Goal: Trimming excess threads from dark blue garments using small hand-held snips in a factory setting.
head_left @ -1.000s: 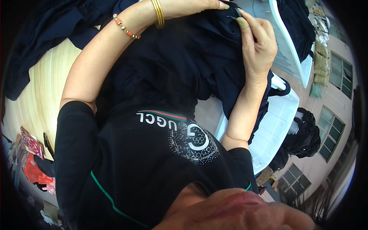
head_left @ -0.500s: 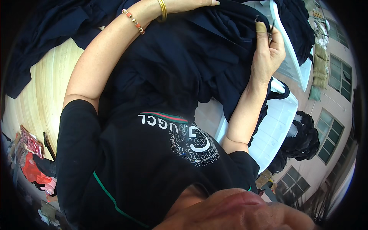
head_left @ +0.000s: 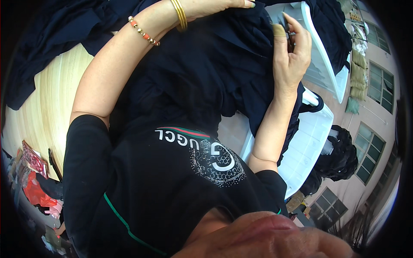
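- Workpiece: the navy cloth (head_left: pixel 202 64) lies bunched in front of the person's body, with dark fabric also spread over the pale wooden table (head_left: pixel 53 96) on the left.
- Left hand (head_left: pixel 211 7): positioned at the upper edge of view, thumb tip against the cloth. The fingers are cut off, so I cannot tell from here whether they clamp it.
- Right hand (head_left: pixel 293 58): closed around a small dark tool (head_left: pixel 290 39), its pointed end projecting near the index fingertip. The thumb wears a tan cover (head_left: pixel 278 30).
- Clearance: the thumb tip sits just beside the cloth's edge; contact cannot be confirmed.
- Step in hand, as I judge it: close detail work along that edge, possibly thread trimming.
- Next move calls for: a steady edge at the left thumb, the tool's point aligned to the exact spot, and the cloth's body kept away from the point.
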A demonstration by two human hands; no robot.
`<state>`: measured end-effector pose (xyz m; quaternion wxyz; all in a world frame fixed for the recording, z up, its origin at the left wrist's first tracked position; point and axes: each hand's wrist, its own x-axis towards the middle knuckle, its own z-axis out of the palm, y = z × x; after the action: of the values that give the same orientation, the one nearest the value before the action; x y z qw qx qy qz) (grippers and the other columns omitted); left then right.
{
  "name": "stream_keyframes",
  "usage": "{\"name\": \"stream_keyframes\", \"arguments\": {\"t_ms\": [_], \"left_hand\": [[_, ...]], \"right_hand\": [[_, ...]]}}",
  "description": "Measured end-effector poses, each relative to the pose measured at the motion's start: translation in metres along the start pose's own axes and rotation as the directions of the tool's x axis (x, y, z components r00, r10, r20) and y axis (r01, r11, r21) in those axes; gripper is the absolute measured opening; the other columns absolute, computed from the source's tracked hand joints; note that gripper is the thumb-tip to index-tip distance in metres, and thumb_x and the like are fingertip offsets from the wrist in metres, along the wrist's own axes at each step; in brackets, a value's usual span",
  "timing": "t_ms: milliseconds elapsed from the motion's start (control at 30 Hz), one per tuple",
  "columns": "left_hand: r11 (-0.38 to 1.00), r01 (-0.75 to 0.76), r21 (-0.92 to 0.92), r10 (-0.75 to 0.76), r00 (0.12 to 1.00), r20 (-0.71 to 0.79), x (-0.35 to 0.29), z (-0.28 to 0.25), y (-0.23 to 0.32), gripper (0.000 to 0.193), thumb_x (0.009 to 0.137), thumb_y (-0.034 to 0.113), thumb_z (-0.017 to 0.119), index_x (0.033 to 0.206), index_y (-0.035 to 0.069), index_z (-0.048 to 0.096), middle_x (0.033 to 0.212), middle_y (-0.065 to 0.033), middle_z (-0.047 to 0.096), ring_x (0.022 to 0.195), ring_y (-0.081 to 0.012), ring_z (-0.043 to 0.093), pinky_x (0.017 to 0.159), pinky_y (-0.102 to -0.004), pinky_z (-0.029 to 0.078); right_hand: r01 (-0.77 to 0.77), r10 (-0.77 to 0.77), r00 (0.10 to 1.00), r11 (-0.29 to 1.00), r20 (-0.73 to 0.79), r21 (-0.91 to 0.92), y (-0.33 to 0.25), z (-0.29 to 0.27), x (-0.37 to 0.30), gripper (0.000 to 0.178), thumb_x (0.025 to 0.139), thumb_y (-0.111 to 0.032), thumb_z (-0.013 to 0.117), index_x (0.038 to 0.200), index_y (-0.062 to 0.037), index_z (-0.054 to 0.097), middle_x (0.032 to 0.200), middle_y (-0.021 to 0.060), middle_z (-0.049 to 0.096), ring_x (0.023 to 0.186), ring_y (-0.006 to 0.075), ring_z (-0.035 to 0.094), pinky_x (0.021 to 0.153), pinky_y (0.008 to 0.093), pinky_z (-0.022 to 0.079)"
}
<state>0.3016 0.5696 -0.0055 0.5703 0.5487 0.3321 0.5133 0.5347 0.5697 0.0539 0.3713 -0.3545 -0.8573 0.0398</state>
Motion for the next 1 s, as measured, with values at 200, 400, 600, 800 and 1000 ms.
{"name": "stream_keyframes", "arguments": {"t_ms": [200, 400, 600, 800, 1000], "left_hand": [[0.971, -0.078, 0.224, 0.088, 0.995, -0.035, -0.003, 0.008, 0.009, 0.02, 0.099, 0.011, 0.063, 0.105, -0.006, 0.072, 0.088, -0.0033, 0.072, 0.084, -0.0091, 0.063, 0.079, -0.0254, 0.051], [0.954, -0.076, 0.29, 0.093, 0.995, -0.045, -0.003, 0.01, 0.006, 0.02, 0.098, 0.011, 0.063, 0.105, -0.006, 0.071, 0.089, -0.0081, 0.074, 0.085, -0.0115, 0.065, 0.081, -0.0274, 0.052], [0.939, -0.066, 0.337, 0.077, 0.997, -0.021, -0.004, 0.004, 0.007, 0.021, 0.099, 0.012, 0.062, 0.106, -0.006, 0.07, 0.092, -0.0091, 0.074, 0.088, -0.0121, 0.066, 0.083, -0.0284, 0.053], [0.89, -0.189, 0.415, 0.144, 0.98, 0.138, -0.014, 0.011, 0.031, 0.023, 0.102, 0.018, 0.062, 0.105, -0.004, 0.068, 0.087, -0.006, 0.069, 0.085, -0.0134, 0.062, 0.081, -0.0296, 0.052], [0.247, -0.224, 0.943, -0.131, 0.956, 0.261, -0.016, 0.0, 0.007, 0.054, 0.093, 0.034, 0.072, 0.138, 0.006, 0.06, 0.132, -0.0159, 0.063, 0.119, -0.0327, 0.062, 0.102, -0.0418, 0.049]], "right_hand": [[0.117, -0.111, 0.989, 0.991, 0.101, -0.058, -0.004, 0.003, 0.0, 0.03, 0.09, -0.02, 0.08, 0.119, -0.0175, 0.078, 0.095, 0.0009, 0.067, 0.08, 0.0107, 0.064, 0.066, 0.0235, 0.053], [0.188, -0.145, 0.979, 0.907, 0.141, -0.377, -0.007, 0.005, 0.002, 0.029, 0.088, -0.022, 0.081, 0.116, -0.0232, 0.079, 0.092, -0.0022, 0.067, 0.077, 0.0111, 0.066, 0.061, 0.0255, 0.055], [0.257, -0.221, 0.966, 0.843, 0.132, -0.471, -0.013, 0.008, 0.004, 0.027, 0.087, -0.022, 0.081, 0.114, -0.0227, 0.08, 0.091, -0.003, 0.068, 0.076, 0.0112, 0.067, 0.062, 0.0257, 0.055], [0.071, -0.075, 0.996, 0.994, -0.044, -0.078, -0.001, 0.003, 0.0, 0.023, 0.091, -0.01, 0.078, 0.113, -0.0146, 0.081, 0.089, 0.0007, 0.068, 0.078, 0.0098, 0.063, 0.068, 0.0232, 0.049], [-0.174, 0.219, 0.957, 0.958, -0.189, 0.227, 0.012, -0.022, -0.008, 0.023, 0.094, -0.009, 0.077, 0.116, -0.0095, 0.079, 0.092, -0.0011, 0.064, 0.08, 0.0064, 0.057, 0.066, 0.0205, 0.044]]}}
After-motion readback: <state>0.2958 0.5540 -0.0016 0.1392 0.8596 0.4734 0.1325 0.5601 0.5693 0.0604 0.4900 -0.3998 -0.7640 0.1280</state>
